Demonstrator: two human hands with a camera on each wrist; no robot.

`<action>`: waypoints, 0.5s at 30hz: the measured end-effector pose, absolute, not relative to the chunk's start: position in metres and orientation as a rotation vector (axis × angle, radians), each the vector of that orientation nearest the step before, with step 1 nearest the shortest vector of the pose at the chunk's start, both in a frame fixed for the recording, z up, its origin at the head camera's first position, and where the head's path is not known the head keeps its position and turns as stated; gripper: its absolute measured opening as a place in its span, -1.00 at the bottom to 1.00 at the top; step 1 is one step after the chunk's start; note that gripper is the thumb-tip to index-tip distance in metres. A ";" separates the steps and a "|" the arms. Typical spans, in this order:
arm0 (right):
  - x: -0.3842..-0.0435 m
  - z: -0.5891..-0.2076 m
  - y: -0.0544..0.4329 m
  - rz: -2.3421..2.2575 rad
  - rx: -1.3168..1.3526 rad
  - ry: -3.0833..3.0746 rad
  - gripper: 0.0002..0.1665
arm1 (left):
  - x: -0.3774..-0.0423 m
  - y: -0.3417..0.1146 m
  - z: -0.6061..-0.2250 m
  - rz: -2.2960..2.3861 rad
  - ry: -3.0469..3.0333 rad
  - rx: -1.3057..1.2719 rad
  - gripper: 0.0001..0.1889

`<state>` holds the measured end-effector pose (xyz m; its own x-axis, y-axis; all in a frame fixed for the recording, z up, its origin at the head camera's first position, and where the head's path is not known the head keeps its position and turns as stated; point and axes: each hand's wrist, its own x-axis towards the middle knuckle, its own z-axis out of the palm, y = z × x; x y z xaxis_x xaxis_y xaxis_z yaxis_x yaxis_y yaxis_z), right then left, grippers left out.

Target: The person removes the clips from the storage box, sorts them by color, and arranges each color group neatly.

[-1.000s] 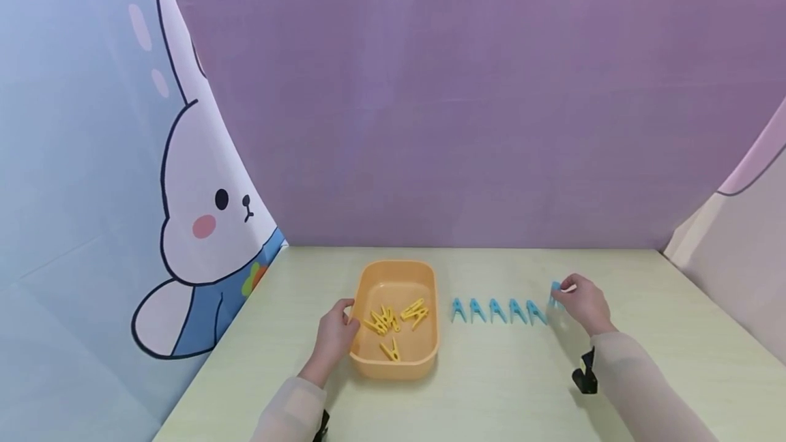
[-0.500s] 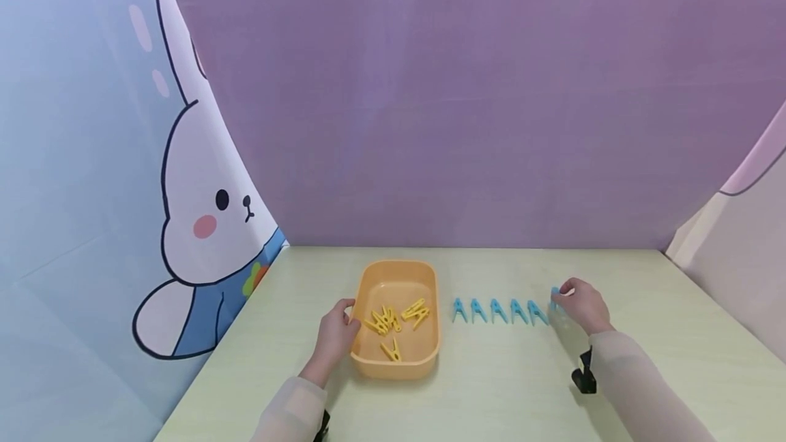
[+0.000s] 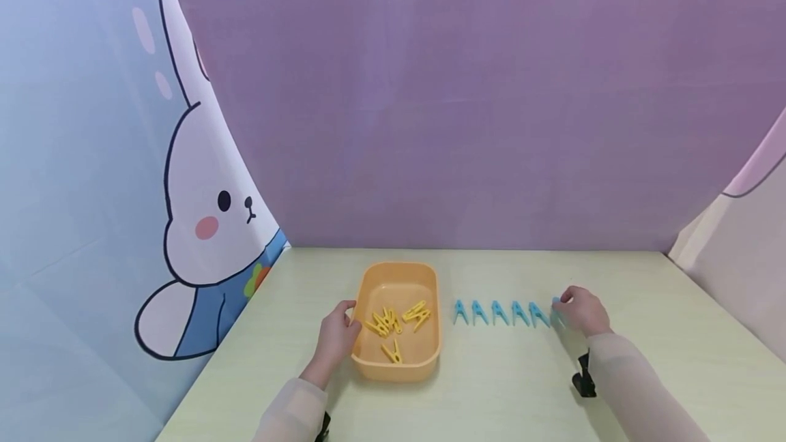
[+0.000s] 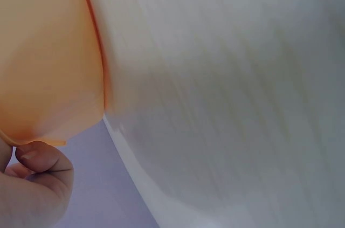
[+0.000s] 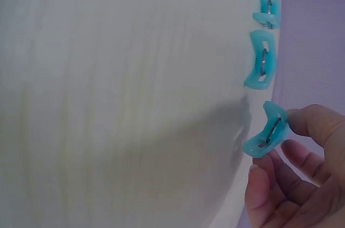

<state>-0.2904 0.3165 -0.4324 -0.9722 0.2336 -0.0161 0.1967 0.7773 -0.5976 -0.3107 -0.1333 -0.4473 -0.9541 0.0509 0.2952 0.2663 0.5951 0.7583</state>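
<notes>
My left hand (image 3: 338, 336) grips the left rim of an orange plastic basin (image 3: 396, 372), thumb and fingers on its edge; the left wrist view shows the thumb bent at the rim. Several yellow clothespins (image 3: 391, 353) lie inside the basin. My right hand (image 3: 586, 312) pinches a blue clothespin (image 5: 272, 131) between thumb and fingers, low at the right end of a row. Several more blue clothespins (image 3: 499, 312) make up that row, right of the basin, their legs spread toward me. In the head view the fingers partly cover the held clothespin.
The pale wooden table (image 3: 491, 387) runs back to a purple cloth wall (image 3: 467, 108). A blue cloth with a printed rabbit (image 3: 209, 210) hangs at the left. A pale panel (image 3: 743, 271) borders the right side.
My right hand has come down and slightly toward me with the blue clothespin, bringing it level with the row. The left hand keeps its hold on the basin.
</notes>
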 end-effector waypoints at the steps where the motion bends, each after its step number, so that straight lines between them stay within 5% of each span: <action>1: -0.290 -0.433 0.316 0.967 -0.356 -2.910 -0.65 | -0.311 -0.133 -0.448 -1.281 -2.580 -0.262 -0.59; 15: -0.294 -0.437 0.314 0.886 -0.345 -2.955 -0.63 | -0.310 -0.133 -0.447 -1.275 -2.573 -0.253 -0.59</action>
<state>-0.2940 0.3144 -0.4371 -0.9746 0.2222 -0.0285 0.2012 0.8123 -0.5475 -0.3099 -0.1327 -0.4471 -0.9516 0.0407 0.3047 0.2670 0.6005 0.7538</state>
